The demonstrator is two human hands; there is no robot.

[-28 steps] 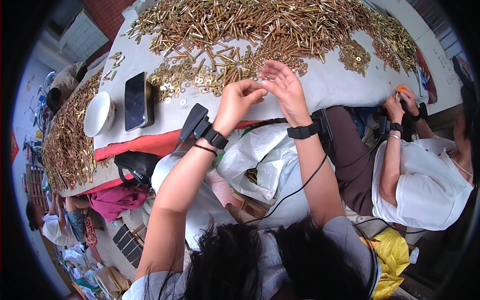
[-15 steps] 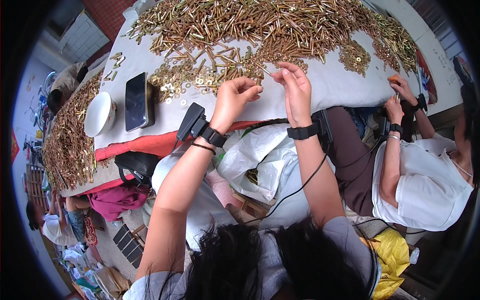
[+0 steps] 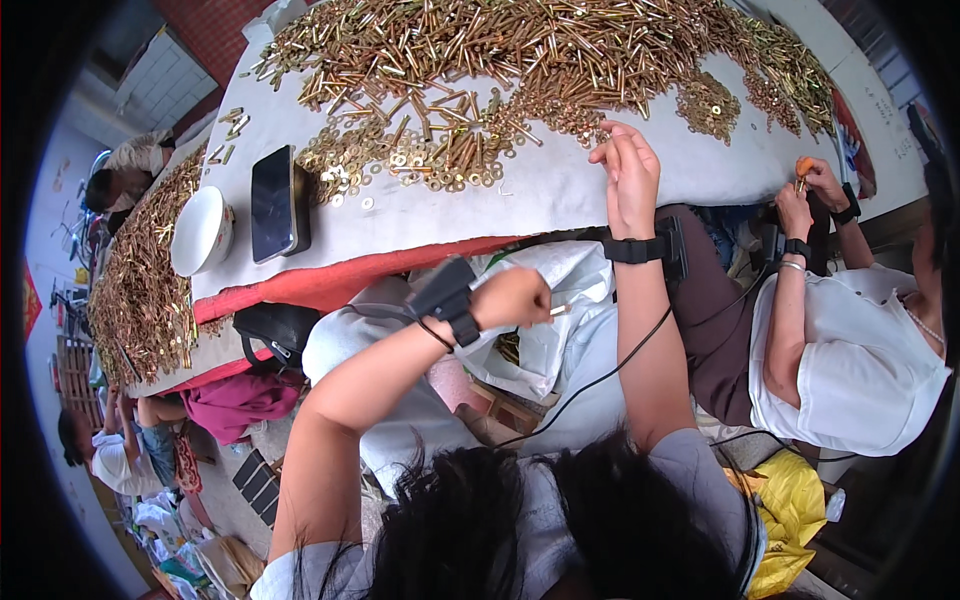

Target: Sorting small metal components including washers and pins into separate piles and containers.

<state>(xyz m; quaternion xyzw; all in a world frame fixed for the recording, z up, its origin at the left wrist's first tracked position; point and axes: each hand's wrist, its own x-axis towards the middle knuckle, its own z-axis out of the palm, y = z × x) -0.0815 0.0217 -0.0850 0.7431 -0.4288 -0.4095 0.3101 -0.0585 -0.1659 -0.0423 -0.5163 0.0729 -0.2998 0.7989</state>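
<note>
My left hand (image 3: 513, 299) is closed above a white plastic bag (image 3: 582, 272) that lies open on my lap. A short gold-coloured metal bolt (image 3: 560, 311) sticks out from its fingertips, partly hidden by the hand. Inside the bag some brass-coloured pieces (image 3: 508, 346) show. Over the table's near side, my right hand (image 3: 632, 178) reaches toward a heap of small nuts (image 3: 585, 122). Its fingers are loosely bent and apart, and I see nothing between them. Flat washers (image 3: 400, 158) lie spread to the left of the nuts, with a large pile of bolts (image 3: 480, 50) behind.
A black phone (image 3: 278, 205) and a white bowl (image 3: 202, 230) stand at the table's left. Another washer heap (image 3: 708, 105) lies farther right. A co-worker in a white shirt (image 3: 850, 350) handles small parts on my right. A cable (image 3: 600, 380) crosses my lap.
My left hand has dropped from the table edge to above the bag, carrying the bolt. My right hand has shifted right, toward the nuts, away from the left hand.
</note>
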